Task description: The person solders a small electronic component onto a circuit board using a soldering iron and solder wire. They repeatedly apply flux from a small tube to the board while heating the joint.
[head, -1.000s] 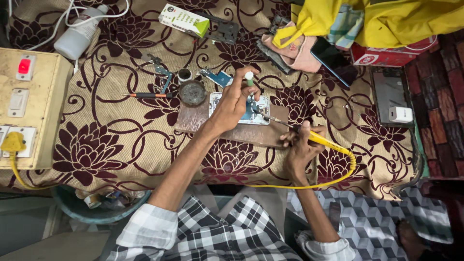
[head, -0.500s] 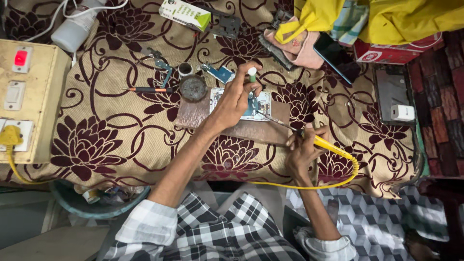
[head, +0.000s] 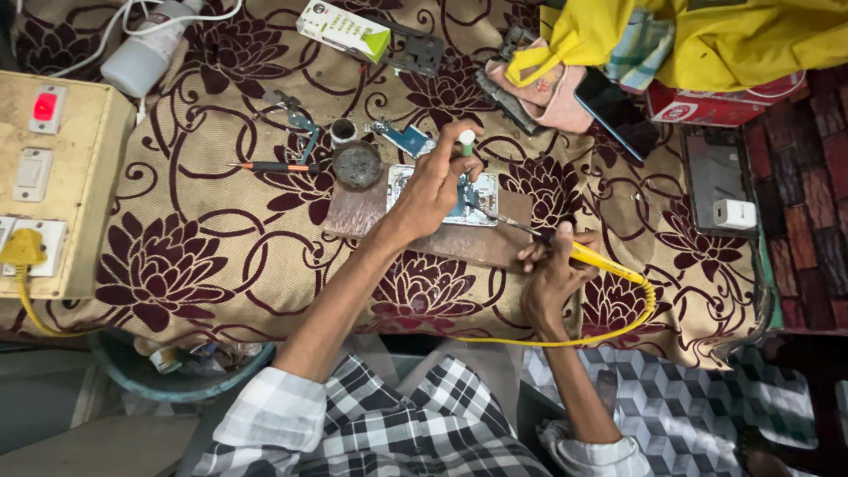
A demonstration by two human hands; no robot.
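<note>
The left hand (head: 437,181) closes its fingers around a small tube with a green cap (head: 465,141) and rests on the opened phone (head: 442,196). This phone lies on a brown wooden board (head: 415,231) near the middle of the table. The right hand (head: 552,281) grips the yellow soldering iron (head: 594,258) like a pen, and its thin tip reaches the phone's right part. A yellow cable (head: 565,339) runs from the iron along the table edge.

The table carries a beige cloth with dark red flowers (head: 221,256). Just left of the board stand a round tin (head: 357,164), an orange-handled screwdriver (head: 269,166) and tweezers (head: 305,132). At the far left is a cream switch box with a red switch (head: 44,168) and a yellow plug (head: 19,249). At the top lie a white and green carton (head: 343,28) and a white bottle (head: 141,57). At the top right a yellow bag (head: 707,35) covers a red box (head: 724,102), and a white charger (head: 733,212) lies on a dark phone (head: 707,168).
</note>
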